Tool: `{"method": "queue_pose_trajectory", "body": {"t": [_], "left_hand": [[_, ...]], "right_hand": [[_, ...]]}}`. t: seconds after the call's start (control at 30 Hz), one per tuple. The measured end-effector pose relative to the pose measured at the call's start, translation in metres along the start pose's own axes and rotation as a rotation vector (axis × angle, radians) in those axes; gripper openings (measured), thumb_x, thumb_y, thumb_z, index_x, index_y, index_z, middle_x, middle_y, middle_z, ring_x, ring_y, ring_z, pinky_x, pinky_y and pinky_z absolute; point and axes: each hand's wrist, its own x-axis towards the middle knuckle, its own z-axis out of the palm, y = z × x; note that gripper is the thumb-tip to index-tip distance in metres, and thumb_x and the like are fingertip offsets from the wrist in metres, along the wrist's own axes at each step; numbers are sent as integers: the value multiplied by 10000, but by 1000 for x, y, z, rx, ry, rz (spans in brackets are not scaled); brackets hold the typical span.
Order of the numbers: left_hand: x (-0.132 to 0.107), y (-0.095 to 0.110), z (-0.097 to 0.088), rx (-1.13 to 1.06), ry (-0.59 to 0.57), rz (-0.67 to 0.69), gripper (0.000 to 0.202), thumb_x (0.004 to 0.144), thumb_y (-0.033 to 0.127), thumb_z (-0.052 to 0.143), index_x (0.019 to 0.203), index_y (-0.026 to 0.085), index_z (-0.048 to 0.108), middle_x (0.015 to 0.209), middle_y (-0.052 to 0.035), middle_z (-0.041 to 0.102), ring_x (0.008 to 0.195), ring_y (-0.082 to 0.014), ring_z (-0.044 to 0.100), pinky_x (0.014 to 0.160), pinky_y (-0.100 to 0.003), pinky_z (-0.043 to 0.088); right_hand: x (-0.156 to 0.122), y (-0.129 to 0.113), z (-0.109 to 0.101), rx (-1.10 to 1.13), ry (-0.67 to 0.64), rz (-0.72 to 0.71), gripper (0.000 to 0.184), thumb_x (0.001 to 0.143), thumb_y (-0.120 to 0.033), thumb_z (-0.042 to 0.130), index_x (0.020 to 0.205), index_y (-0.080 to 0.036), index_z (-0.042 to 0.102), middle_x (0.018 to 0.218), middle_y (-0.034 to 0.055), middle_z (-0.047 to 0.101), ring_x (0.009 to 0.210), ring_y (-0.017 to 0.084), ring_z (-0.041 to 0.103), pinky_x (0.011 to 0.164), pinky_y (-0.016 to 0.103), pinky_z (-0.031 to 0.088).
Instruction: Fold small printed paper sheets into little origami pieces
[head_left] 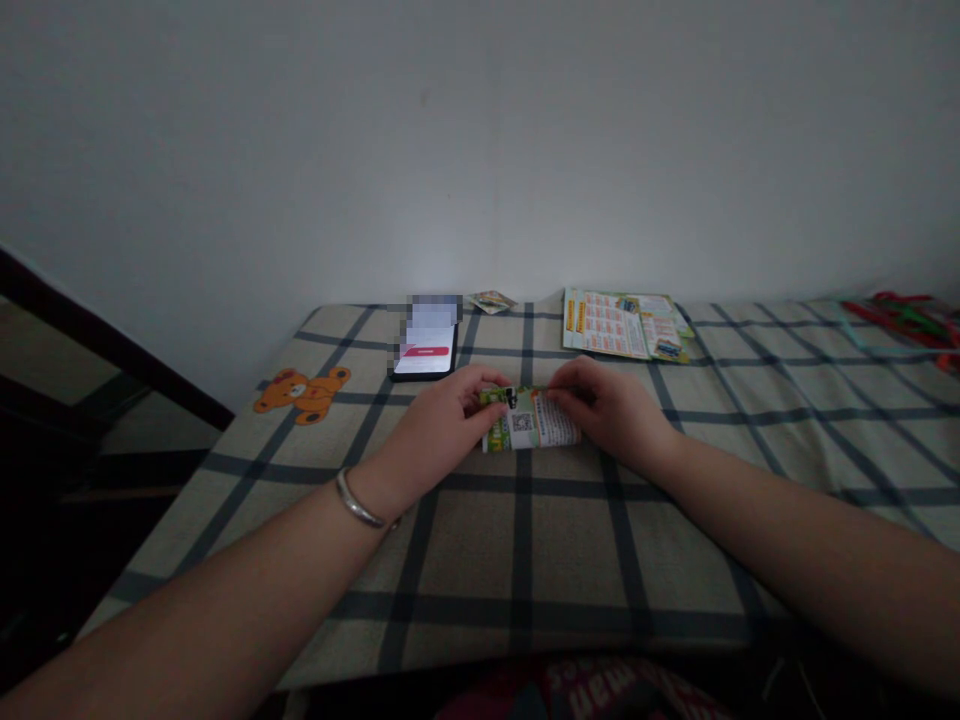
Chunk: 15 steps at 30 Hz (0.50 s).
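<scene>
Between my two hands is a small printed packet (534, 425), green and white, with a QR code and fine print on the side facing me. My left hand (461, 405) pinches its left end between thumb and fingers. At the upper right edge, my right hand (604, 405) grips the packet with thumb and fingertips pressed together. The packet is just above or on the checked tablecloth; I cannot tell which. A silver bangle (358, 500) circles my left wrist.
A lit phone (426, 345) lies beyond my left hand, a small colourful card (493, 301) beside it. Printed sheets (619, 325) lie at the back right. An orange bear cutout (301, 396) is at left, red and green items (907, 320) far right. The wall bounds the checked tablecloth (450, 560).
</scene>
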Motion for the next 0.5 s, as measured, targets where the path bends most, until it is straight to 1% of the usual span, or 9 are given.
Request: {"method": "queue_pose_trajectory", "body": {"t": [0.07,0.17,0.37,0.5], "left_hand": [[0,2,0,-14,14,17,225,833,239,624,1058,250,627,986,-1,708,845,-170,689,772,-334,552],[0,4,0,-45,26,23,218,839,245,623,1057,243,631,972,-4,713,835,-168,693,767,-332,559],[0,3,1,-99,62,-2,229,831,250,628,1057,210,628,956,-25,721,815,-172,698,734,-325,571],[1,6,0,-100,69,0,217,820,240,640,1035,209,638,936,-18,721,788,-163,695,695,-301,569]], "right_hand": [[0,0,0,28,8,3,89,884,-294,572,885,-212,606,681,-19,606,571,111,527,518,238,384],[0,1,1,66,36,-7,80,879,-286,580,891,-212,607,691,-17,610,573,110,528,514,235,398],[1,6,4,189,111,-47,92,869,-247,584,942,-218,633,826,14,667,656,120,586,564,240,465],[3,5,5,231,118,-33,120,854,-258,600,957,-206,634,819,22,668,616,112,568,540,241,461]]}}
